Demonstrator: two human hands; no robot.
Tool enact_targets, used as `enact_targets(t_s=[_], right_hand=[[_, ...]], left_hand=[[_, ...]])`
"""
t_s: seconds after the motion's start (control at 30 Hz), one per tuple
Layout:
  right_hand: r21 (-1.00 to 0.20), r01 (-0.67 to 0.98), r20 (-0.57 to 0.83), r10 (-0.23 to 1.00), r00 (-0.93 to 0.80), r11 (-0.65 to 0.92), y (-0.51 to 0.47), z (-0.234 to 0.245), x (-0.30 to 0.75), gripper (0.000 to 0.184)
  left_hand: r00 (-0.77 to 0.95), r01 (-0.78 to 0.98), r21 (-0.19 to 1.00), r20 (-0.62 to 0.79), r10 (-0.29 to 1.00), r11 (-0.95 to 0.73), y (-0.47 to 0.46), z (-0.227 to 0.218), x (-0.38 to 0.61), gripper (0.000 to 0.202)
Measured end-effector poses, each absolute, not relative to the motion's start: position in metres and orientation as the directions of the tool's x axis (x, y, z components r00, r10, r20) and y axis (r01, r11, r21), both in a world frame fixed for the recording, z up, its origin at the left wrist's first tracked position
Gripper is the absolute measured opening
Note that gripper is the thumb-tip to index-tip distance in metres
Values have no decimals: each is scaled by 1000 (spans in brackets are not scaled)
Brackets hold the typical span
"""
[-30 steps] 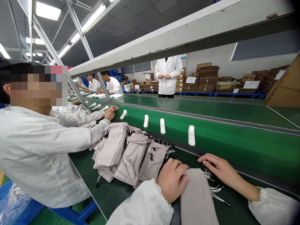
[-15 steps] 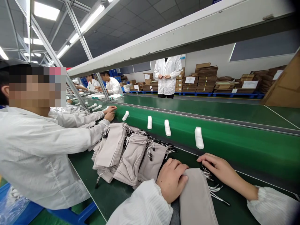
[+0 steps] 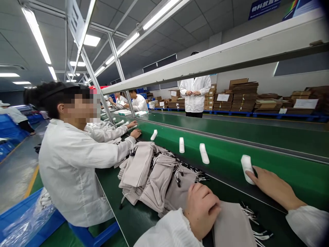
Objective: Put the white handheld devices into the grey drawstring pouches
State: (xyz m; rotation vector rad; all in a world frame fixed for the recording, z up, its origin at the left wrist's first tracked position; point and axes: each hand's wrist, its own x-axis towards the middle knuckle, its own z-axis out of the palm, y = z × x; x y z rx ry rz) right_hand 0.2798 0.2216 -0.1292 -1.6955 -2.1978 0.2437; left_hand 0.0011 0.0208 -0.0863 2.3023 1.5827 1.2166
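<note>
My left hand [image 3: 203, 209] lies with its fingers curled on the top end of a flat grey drawstring pouch [image 3: 232, 228] on the near green bench. My right hand [image 3: 273, 188] reaches onto the moving green belt [image 3: 226, 157], and its fingertips close on the right side of a small white device [image 3: 246, 167]. Two more white devices [image 3: 204, 153] [image 3: 181, 145] stand further left on the belt, and a third [image 3: 153, 134] lies beyond them. A heap of grey pouches [image 3: 154, 175] with black-and-white cords sits left of my left hand.
A co-worker in a white coat [image 3: 74, 171] sits close on my left with both hands at the belt. Other people work further along, and one stands across the line [image 3: 195, 94]. A grey overhead shelf [image 3: 231, 55] spans the belt. Stacked cardboard [image 3: 244, 92] lines the far wall.
My right hand left the pouch's cords and reached up onto the belt to the white device. The devices rode rightward. The view swung left and up.
</note>
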Motion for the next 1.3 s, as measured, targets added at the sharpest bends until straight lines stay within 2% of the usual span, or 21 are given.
enact_targets(t_s=[0.07, 0.2, 0.33, 0.37, 0.43, 0.5, 0.57, 0.63, 0.7, 0.77, 0.87, 0.93, 1.0, 1.1, 1.17, 1.23, 1.3], right_hand=[[-335, 888, 177, 947, -268, 314, 225, -132, 278, 51], [-251, 878, 302, 895, -328, 407, 217, -137, 272, 49], [-126, 882, 421, 830, -366, 453, 211, -134, 270, 49], [-127, 884, 434, 827, -359, 450, 211, -132, 270, 48], [-246, 870, 435, 851, -295, 427, 212, -125, 268, 46], [-518, 772, 388, 905, -172, 369, 210, -111, 260, 44], [-826, 491, 265, 960, -95, 277, 199, -91, 247, 45], [-977, 138, 142, 980, -142, 162, 178, -66, 231, 49], [-993, -85, 95, 969, -230, 77, 149, -40, 216, 60], [-984, -170, 96, 956, -276, 50, 122, -21, 205, 71], [-971, -224, 153, 931, -331, 80, 96, -8, 194, 93], [-969, -214, 198, 903, -382, 122, 89, -9, 191, 115], [-970, -181, 223, 879, -422, 159, 86, -12, 189, 124], [-966, -141, 255, 873, -415, 215, 84, -16, 189, 111], [-956, -99, 293, 868, -402, 277, 82, -17, 192, 87], [-929, 36, 322, 850, -417, 369, 81, -17, 197, 57], [-873, 180, 341, 830, -441, 454, 80, -17, 204, 45]], left_hand=[[146, 741, 495, 541, 828, -454, 21, -86, 0, 16], [141, 748, 507, 509, 849, -429, 21, -83, 0, 20], [170, 783, 431, 546, 820, -449, 20, -80, 1, 15], [184, 786, 410, 558, 809, -462, 19, -80, 1, 16], [232, 771, 389, 567, 791, -505, 19, -79, 1, 18], [278, 735, 405, 551, 787, -543, 19, -78, 0, 18], [300, 685, 463, 524, 797, -562, 18, -74, -2, 15], [267, 590, 594, 495, 827, -546, 18, -68, -2, 13], [212, 402, 775, 439, 873, -488, 17, -60, -1, 16], [177, 182, 904, 356, 917, -386, 16, -52, 2, 24], [143, 6, 962, 270, 952, -274, 15, -42, 8, 37], [103, -50, 963, 269, 958, -266, 14, -37, 13, 43], [74, -104, 947, 311, 947, -303, 14, -34, 18, 45], [31, -154, 912, 389, 921, -380, 14, -27, 23, 43], [-32, -153, 901, 405, 914, -405, 15, -22, 25, 42], [-125, -121, 902, 401, 908, -415, 15, -14, 28, 39], [-225, -89, 898, 403, 887, -431, 13, -7, 32, 37]])
